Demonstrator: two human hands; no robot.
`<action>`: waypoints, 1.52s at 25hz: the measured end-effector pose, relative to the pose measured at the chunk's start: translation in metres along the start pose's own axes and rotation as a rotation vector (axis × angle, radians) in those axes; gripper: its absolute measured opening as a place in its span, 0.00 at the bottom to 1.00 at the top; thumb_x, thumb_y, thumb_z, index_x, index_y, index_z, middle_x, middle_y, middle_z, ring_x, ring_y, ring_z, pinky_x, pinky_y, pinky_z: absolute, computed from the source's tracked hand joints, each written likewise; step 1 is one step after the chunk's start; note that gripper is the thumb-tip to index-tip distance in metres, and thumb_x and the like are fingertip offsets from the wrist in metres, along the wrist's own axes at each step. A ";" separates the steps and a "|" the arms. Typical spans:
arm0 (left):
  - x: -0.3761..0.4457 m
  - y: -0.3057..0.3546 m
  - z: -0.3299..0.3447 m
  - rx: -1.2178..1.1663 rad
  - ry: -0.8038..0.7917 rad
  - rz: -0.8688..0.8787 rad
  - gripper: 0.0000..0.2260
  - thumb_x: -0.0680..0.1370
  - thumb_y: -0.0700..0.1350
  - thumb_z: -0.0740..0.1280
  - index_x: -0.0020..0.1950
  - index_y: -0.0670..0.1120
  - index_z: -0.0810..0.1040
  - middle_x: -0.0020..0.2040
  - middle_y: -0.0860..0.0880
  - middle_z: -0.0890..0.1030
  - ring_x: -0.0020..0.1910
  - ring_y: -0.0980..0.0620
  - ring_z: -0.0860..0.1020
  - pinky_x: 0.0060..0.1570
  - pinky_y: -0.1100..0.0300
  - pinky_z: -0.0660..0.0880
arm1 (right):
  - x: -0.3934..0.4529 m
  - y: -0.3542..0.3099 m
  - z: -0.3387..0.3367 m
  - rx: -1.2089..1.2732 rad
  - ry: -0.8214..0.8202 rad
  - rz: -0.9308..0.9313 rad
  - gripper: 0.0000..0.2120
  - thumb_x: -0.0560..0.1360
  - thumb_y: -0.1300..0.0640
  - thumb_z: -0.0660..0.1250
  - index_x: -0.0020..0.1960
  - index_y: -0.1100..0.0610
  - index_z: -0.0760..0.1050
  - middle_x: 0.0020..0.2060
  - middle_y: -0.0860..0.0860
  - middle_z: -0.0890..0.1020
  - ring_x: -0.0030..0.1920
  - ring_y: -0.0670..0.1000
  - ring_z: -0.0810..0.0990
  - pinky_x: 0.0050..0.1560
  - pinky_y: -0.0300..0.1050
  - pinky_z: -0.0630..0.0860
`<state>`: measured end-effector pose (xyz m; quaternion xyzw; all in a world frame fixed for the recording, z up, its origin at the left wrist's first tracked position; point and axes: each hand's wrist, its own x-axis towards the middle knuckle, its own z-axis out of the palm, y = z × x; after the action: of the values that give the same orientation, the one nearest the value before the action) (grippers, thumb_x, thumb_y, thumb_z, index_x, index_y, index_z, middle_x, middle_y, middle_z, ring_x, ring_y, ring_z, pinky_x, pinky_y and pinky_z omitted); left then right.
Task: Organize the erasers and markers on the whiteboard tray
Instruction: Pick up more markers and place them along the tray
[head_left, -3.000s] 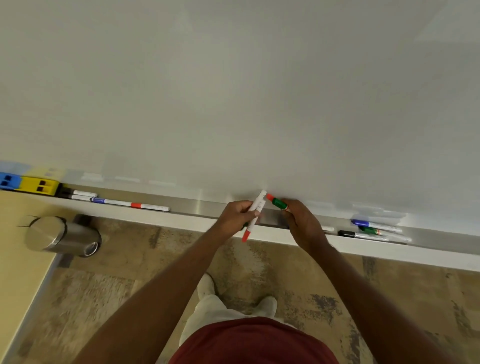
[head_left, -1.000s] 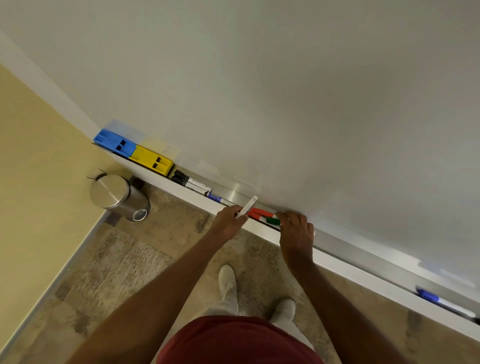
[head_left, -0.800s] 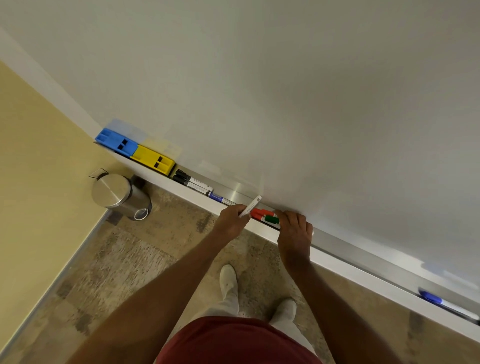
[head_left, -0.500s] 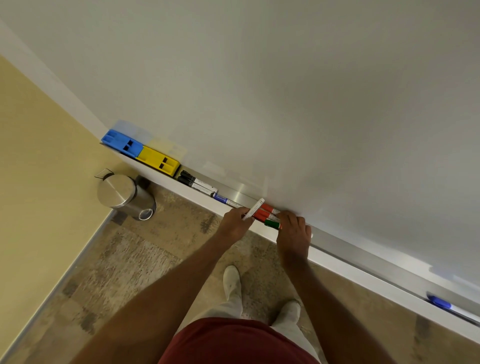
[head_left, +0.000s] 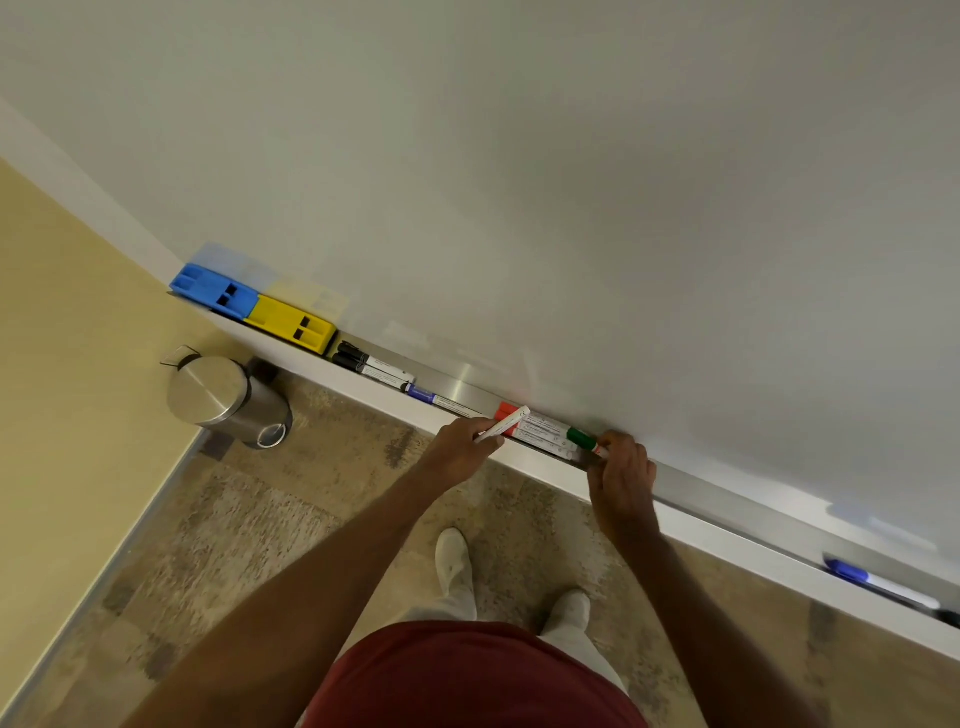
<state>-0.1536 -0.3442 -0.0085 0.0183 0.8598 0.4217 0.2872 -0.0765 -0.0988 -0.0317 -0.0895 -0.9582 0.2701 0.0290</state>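
The step in hand looks like grouping markers by the erasers. The left hand (head_left: 462, 441) is clamped on a white marker (head_left: 501, 425), tilted above the tray (head_left: 727, 512). The right hand (head_left: 621, 475) presses its fingertips on the ends of a marker bundle (head_left: 545, 434) lying in the tray; whether it grips them I cannot tell. Next, the held marker likely needs laying flat beside that bundle. Further left lie a blue marker (head_left: 423, 393), 2 black markers (head_left: 371, 365), a yellow eraser (head_left: 291, 323) and a blue eraser (head_left: 215, 290). 1 marker (head_left: 878, 583) lies far right. Below: a carpet and a steel bin (head_left: 226, 401).
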 end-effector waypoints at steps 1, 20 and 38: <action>-0.001 0.003 0.001 0.006 0.005 0.004 0.18 0.82 0.50 0.64 0.71 0.47 0.75 0.48 0.49 0.81 0.39 0.56 0.78 0.35 0.66 0.72 | -0.003 0.013 -0.005 -0.011 -0.015 0.007 0.11 0.77 0.63 0.67 0.57 0.55 0.70 0.53 0.53 0.76 0.51 0.53 0.72 0.52 0.52 0.70; -0.015 0.007 -0.012 -0.094 0.097 0.092 0.10 0.74 0.41 0.75 0.54 0.50 0.84 0.51 0.52 0.84 0.48 0.56 0.81 0.49 0.66 0.78 | 0.005 -0.092 -0.002 0.123 -0.244 -0.273 0.19 0.78 0.59 0.67 0.69 0.52 0.73 0.65 0.50 0.78 0.65 0.49 0.73 0.66 0.41 0.68; -0.013 -0.033 -0.056 -0.382 0.347 -0.035 0.08 0.80 0.40 0.68 0.59 0.43 0.78 0.49 0.46 0.84 0.45 0.51 0.82 0.41 0.65 0.79 | 0.038 -0.107 0.017 0.331 -0.282 -0.038 0.10 0.82 0.57 0.64 0.62 0.51 0.77 0.54 0.43 0.79 0.55 0.42 0.77 0.56 0.36 0.74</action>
<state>-0.1645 -0.4085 0.0003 -0.1238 0.8011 0.5684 0.1407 -0.1321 -0.1907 0.0099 -0.0269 -0.8969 0.4329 -0.0862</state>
